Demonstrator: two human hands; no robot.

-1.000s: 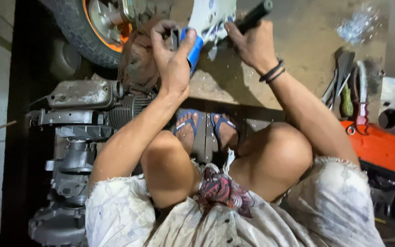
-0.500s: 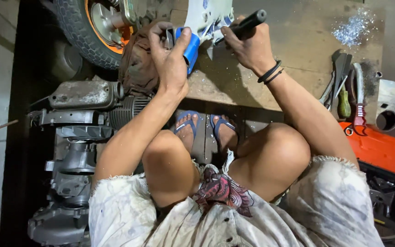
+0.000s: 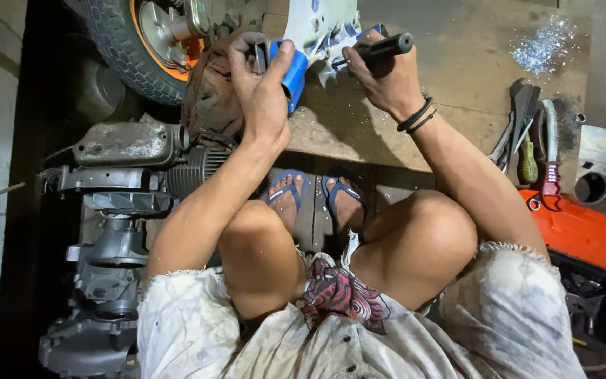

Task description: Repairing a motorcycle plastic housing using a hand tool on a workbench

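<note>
My left hand grips a blue cylindrical part fixed to a pale metal casing near the top of the view. My right hand holds a black-handled tool, its tip set against the casing just right of the blue part. A brown rag lies under my left hand. I squat with both knees up, feet in blue sandals on a wooden board.
A tyre with an orange rim is at top left. A grey engine block lies at left. Pliers and hand tools lie at right beside an orange toolbox and a white part.
The view has shifted slightly, so my hands sit lower in the frame. Both hands keep their grips; the tool handle has tilted a little.
</note>
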